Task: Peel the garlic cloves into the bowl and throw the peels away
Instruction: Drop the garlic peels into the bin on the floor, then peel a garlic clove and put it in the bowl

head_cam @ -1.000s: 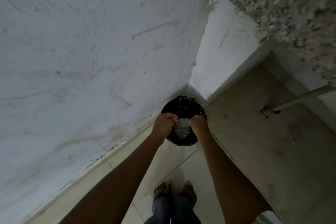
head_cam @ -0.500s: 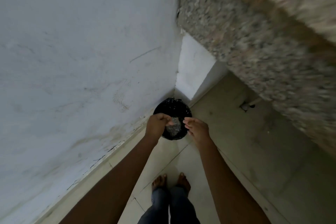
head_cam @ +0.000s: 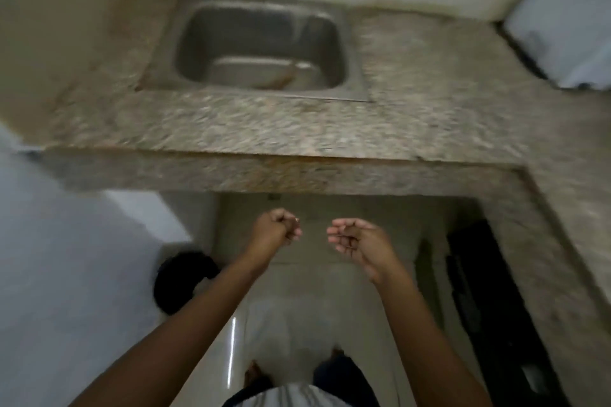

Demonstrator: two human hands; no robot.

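So half a second ago both hands were down over the black bin with a clump of peels between them. Now the view has swung up to the granite counter and the steel sink, and the bin sits off to the lower left on the floor by the wall, well apart from either hand. The left hand is curled into a fist with no clump of peels showing. There's a tiny pale fleck at the fingertips, too small to call. The right hand is palm-up, fingers loosely bent, nothing in it. Both hover side by side in front of the counter edge, not touching each other or anything else. The likely read: the peels have gone into the bin, so the throw-away part looks done, at least for this batch. The bowl and the garlic cloves aren't anywhere in view, so there's no telling how much peeling is left — probably it's either a rinse at the sink or back to the bowl.
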